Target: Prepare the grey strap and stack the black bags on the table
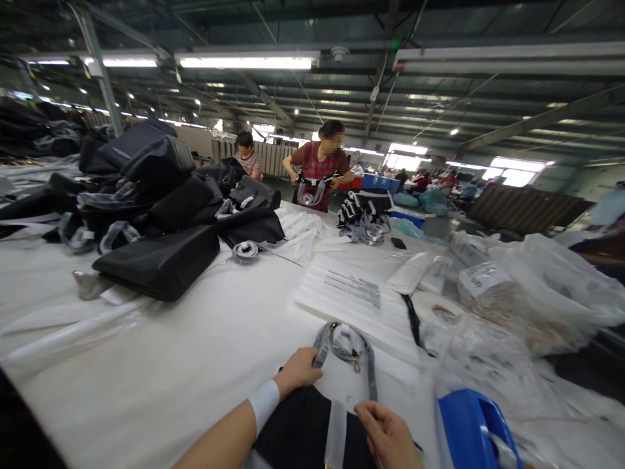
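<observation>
Our left hand [297, 372] grips the grey strap [342, 339] and our right hand [388, 435] pinches its other end, near the desk's [195, 352] front edge. Bare surface lies to the left, and a blue bin [469, 423] crowds the right.

Grey strap [371, 374] looped, lying flat, one end held.

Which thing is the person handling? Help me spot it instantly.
On the long white table, look at the near edge, below the printed white sheets. The left hand pinches a coiled grey strap with a small metal clip; the bags farther back are black.
</observation>
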{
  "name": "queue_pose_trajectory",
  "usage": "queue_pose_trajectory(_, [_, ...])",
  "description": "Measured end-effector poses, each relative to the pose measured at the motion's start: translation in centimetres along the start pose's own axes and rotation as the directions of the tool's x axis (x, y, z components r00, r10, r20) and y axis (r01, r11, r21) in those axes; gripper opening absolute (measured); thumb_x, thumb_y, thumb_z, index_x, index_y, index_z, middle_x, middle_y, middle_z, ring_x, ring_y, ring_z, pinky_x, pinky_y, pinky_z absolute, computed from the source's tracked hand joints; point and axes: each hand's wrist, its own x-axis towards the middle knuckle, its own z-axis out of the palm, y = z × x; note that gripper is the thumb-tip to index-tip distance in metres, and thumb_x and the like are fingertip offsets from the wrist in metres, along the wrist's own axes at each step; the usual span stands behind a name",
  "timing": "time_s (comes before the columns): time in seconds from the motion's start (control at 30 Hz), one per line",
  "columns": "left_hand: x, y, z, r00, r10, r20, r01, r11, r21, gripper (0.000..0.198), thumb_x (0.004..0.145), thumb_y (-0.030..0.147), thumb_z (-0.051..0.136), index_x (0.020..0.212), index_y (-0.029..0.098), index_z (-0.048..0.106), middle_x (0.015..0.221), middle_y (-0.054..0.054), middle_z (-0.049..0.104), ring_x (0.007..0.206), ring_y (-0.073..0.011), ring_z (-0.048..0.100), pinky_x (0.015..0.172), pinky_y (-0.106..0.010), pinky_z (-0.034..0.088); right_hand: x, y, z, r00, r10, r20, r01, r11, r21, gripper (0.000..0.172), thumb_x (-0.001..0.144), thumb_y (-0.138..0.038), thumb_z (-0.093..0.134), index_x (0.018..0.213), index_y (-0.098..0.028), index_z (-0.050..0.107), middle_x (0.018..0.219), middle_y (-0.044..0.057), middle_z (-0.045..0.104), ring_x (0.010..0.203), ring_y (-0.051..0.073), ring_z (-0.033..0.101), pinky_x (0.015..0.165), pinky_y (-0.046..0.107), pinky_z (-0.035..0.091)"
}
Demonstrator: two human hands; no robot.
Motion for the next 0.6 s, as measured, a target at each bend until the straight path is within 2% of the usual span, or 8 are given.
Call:
queue_pose_trajectory(0.13, [0.4, -0.8, -0.8, 0.985, 0.14, 0.1, -0.11, 0.961, -0.255, 0.024, 0.092, 0.034, 0.052, 0.104, 0.015, 0.06, 0.091, -0.002, 0.067, 0.081, -0.0155, 0.064, 0.074, -0.033, 0.053, 3.9, 0.5, 1.8, 0.997, -0.063, -0.05, 0.053, 0.984, -0.168, 0.039, 0.074, -0.058, 0.052, 0.067, -0.021, 0.063, 0.041, -0.002, 0.051, 0.044, 0.018, 0.049, 0.05, 0.03, 0.034])
queue_pose_trajectory(0.27, [0.6, -1.2, -1.2, 0.965, 0.206, 0.16, -0.131, 0.912, -0.388, 0.026, 0.092, 0.025, 0.04, 0.107, 0.015, 0.059, 0.083, 0.0, 0.065, 0.071, -0.0109, 0.061, 0.069, -0.028, 0.051, 6.7, 0.1, 4.8, 0.994, -0.097, 0.059, 0.103, 0.989, -0.107, 0.039, 0.071, -0.055, 0.052, 0.076, -0.019, 0.065, 0.045, -0.003, 0.05, 0.046, 0.017, 0.047, 0.05, 0.029, 0.033])
queue_pose_trajectory(0.37, [1.0, -1.7, -1.5, 0.951, 0.225, 0.211, -0.133, 0.916, -0.378, 0.02, 0.085, 0.023, 0.054, 0.101, 0.015, 0.062, 0.077, 0.002, 0.064, 0.064, -0.0103, 0.058, 0.065, -0.026, 0.049, 7.8, 0.4, 6.4, 0.986, -0.092, 0.138, 0.1, 0.993, -0.054, 0.048, 0.071, -0.061, 0.048, 0.082, -0.017, 0.064, 0.046, -0.005, 0.043, 0.043, 0.013, 0.037, 0.046, 0.027, 0.027])
queue_pose_trajectory(0.47, [1.2, -2.3, -2.0, 0.952, 0.207, 0.225, -0.136, 0.946, -0.295, 0.014, 0.078, 0.026, 0.068, 0.086, 0.015, 0.066, 0.064, 0.006, 0.058, 0.058, -0.0115, 0.054, 0.062, -0.028, 0.047, 8.0, 1.2, 6.6, 0.982, -0.063, 0.178, 0.072, 0.996, -0.046, 0.056, 0.071, -0.063, 0.042, 0.091, -0.015, 0.065, 0.046, -0.008, 0.036, 0.04, 0.011, 0.029, 0.044, 0.027, 0.024])
queue_pose_trajectory(0.53, [1.1, -2.6, -2.2, 0.965, 0.186, 0.186, -0.141, 0.963, -0.23, 0.017, 0.079, 0.031, 0.068, 0.078, 0.014, 0.066, 0.06, 0.006, 0.056, 0.06, -0.0135, 0.055, 0.065, -0.03, 0.047, 7.7, 1.4, 6.0, 0.976, -0.049, 0.211, 0.065, 0.995, -0.07, 0.053, 0.069, -0.056, 0.047, 0.097, -0.014, 0.065, 0.046, -0.008, 0.038, 0.04, 0.011, 0.031, 0.044, 0.026, 0.026])
queue_pose_trajectory(0.6, [0.7, -2.7, -2.4, 0.978, 0.167, 0.125, -0.143, 0.974, -0.178, 0.022, 0.081, 0.036, 0.067, 0.075, 0.015, 0.066, 0.062, 0.005, 0.058, 0.066, -0.0156, 0.058, 0.072, -0.034, 0.049, 7.2, 1.2, 5.1, 0.967, -0.055, 0.248, 0.085, 0.99, -0.113, 0.045, 0.064, -0.044, 0.056, 0.096, -0.014, 0.067, 0.046, -0.006, 0.046, 0.044, 0.013, 0.041, 0.047, 0.027, 0.033])
